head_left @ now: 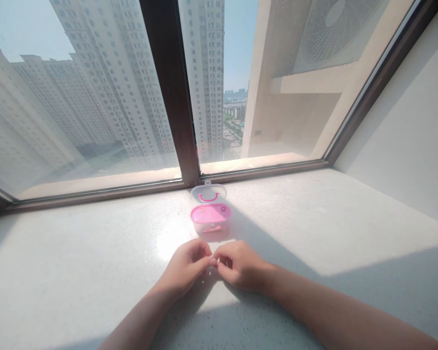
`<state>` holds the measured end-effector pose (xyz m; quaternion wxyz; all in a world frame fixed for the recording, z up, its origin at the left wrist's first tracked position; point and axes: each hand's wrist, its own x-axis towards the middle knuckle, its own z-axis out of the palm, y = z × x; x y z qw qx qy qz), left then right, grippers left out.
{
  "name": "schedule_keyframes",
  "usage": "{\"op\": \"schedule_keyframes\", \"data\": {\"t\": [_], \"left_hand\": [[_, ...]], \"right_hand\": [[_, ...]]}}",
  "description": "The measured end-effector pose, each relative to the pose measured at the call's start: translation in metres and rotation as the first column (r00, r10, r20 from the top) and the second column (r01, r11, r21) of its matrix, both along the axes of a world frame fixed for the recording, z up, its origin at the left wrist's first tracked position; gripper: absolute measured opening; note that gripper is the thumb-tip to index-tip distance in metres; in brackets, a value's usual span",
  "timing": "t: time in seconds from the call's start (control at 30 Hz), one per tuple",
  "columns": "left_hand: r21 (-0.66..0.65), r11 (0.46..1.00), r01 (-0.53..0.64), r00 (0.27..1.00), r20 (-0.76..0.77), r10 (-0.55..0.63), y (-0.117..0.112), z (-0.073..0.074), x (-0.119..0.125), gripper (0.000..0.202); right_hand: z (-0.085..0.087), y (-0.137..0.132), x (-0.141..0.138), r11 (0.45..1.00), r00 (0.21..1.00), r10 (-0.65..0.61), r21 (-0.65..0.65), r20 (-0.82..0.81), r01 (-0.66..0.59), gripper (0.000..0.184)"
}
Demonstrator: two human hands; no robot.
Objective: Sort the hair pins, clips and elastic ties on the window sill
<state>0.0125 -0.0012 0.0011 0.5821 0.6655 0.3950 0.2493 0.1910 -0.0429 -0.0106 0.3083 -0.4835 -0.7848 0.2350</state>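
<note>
My left hand [190, 266] and my right hand [242, 265] meet fingertip to fingertip above the white sill. Both are closed in a pinch, and whatever lies between the fingers is too small to name. Tiny bright specks show just below my left fingertips; I cannot tell what they are. Just beyond my hands stands an oval clear plastic box [211, 227] with a pink tray [210, 213] at its top. A small dark ring-shaped thing [223, 209] and a pale orange bit rest on the tray. The box's clear lid [209, 193], with a pink handle, is tipped back behind it.
The speckled white windowsill [95, 253] runs wide to both sides, crossed by sunlight and shadow. Behind the box rises a dark window frame [171, 87]. A white wall [405, 121] bounds the right side. Tall buildings stand outside the glass.
</note>
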Motion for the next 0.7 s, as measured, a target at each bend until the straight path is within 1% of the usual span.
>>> {"op": "schedule_keyframes", "data": {"t": [0.13,0.3,0.37,0.43,0.5,0.57,0.63,0.7], "left_hand": [[0.041,0.999,0.016,1.000,-0.019,-0.016,0.0014,0.0022,-0.0031,0.008],[0.023,0.999,0.039,0.999,-0.020,-0.039,0.0010,0.0046,-0.0052,0.008],[0.014,1.000,0.027,1.000,-0.014,-0.027,0.0010,0.0048,-0.0053,0.010],[0.001,1.000,-0.005,1.000,-0.013,0.005,0.0011,0.0054,-0.0054,0.015],[-0.006,0.999,-0.045,0.999,-0.026,0.045,0.0013,0.0066,-0.0054,0.021],[-0.022,0.996,-0.082,0.996,-0.038,0.081,0.0011,0.0076,-0.0051,0.025],[-0.069,0.992,-0.107,0.994,-0.030,0.105,0.0006,0.0079,-0.0039,0.027],[-0.134,0.984,-0.121,0.993,-0.004,0.121,-0.0008,0.0082,-0.0018,0.027]], "right_hand": [[0.0005,0.0003,0.0007,1.000,0.999,-0.009,-0.015,-0.033,0.009,0.013],[0.0020,0.0002,0.0004,0.998,0.994,-0.029,-0.061,-0.106,0.022,0.010],[0.0025,0.0004,0.0003,0.996,0.986,-0.043,-0.083,-0.163,0.030,0.010],[0.0029,0.0009,0.0005,0.993,0.971,-0.070,-0.111,-0.227,0.045,0.010],[0.0030,0.0020,0.0009,0.984,0.951,-0.107,-0.166,-0.291,0.060,0.010],[0.0026,0.0034,0.0013,0.967,0.924,-0.139,-0.248,-0.356,0.050,0.012],[0.0019,0.0049,0.0015,0.947,0.895,-0.163,-0.320,-0.416,0.024,0.013],[0.0011,0.0058,0.0014,0.936,0.874,-0.175,-0.351,-0.453,0.005,0.012]]}}
